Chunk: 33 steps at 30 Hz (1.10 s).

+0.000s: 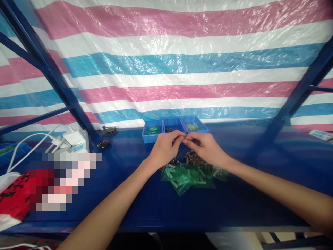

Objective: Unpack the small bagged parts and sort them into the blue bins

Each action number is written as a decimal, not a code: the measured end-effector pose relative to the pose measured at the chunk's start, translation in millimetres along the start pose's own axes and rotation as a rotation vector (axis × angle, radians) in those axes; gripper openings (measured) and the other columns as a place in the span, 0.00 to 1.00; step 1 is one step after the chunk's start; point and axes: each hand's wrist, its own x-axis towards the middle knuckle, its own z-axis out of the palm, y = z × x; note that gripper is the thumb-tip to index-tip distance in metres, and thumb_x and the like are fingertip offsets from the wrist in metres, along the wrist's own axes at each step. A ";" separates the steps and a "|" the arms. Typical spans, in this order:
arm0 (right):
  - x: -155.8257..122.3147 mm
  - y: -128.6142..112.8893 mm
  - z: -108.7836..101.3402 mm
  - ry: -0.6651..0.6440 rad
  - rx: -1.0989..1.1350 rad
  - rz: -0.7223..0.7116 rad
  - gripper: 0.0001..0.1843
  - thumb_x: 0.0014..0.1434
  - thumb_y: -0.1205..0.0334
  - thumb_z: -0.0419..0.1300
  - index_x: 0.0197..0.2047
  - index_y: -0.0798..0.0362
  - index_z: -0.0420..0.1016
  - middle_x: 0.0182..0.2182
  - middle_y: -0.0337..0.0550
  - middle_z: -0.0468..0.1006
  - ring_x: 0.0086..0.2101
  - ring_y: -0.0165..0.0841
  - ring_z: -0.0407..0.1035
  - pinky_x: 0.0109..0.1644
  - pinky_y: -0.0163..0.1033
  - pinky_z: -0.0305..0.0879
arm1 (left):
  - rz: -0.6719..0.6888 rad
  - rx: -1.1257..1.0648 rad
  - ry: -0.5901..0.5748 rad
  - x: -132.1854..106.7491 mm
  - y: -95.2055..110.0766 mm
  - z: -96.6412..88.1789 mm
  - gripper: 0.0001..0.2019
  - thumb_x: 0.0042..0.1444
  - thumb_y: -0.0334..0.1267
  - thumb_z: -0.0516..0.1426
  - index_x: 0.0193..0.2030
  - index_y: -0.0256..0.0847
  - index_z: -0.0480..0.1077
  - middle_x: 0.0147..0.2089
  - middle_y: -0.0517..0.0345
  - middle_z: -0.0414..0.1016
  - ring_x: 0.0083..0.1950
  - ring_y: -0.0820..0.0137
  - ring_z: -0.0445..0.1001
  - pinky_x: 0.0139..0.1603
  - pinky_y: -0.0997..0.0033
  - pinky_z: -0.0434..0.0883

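Left hand point(164, 149) and right hand point(206, 147) meet at frame centre, fingertips point(179, 136) touching. Both hands are pinched nearly closed; anything between the tips is too small to identify. The pile of small dark parts point(192, 158) lies just below the fingertips, partly under the right hand, bordering the green bags point(186, 177). Three blue trays point(149, 138) stand just above.
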 end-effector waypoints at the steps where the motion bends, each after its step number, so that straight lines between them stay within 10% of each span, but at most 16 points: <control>1: 0.3 0.1 -0.4 0.005 0.018 0.007 0.16 0.68 0.52 0.56 0.32 0.51 0.76 0.27 0.39 0.76 0.27 0.33 0.65 0.34 0.40 0.57 | 0.015 -0.003 0.004 -0.3 -0.9 1.3 0.11 0.68 0.34 0.53 0.50 0.43 0.76 0.41 0.59 0.83 0.38 0.71 0.81 0.39 0.73 0.73; 16: 1.3 -3.1 0.6 -0.058 0.145 0.022 0.18 0.71 0.50 0.50 0.35 0.50 0.74 0.34 0.44 0.80 0.34 0.37 0.72 0.39 0.42 0.65 | 0.006 0.100 0.061 -3.0 -0.6 5.4 0.13 0.71 0.42 0.52 0.45 0.42 0.78 0.41 0.56 0.83 0.41 0.67 0.80 0.41 0.69 0.71; 33: 25.7 4.0 -7.2 -0.099 -0.717 -0.372 0.18 0.74 0.58 0.45 0.44 0.53 0.75 0.38 0.55 0.79 0.39 0.44 0.70 0.32 0.43 0.57 | -0.149 0.097 0.049 5.2 -12.0 -2.2 0.14 0.67 0.40 0.53 0.40 0.41 0.79 0.26 0.61 0.74 0.27 0.71 0.69 0.31 0.71 0.60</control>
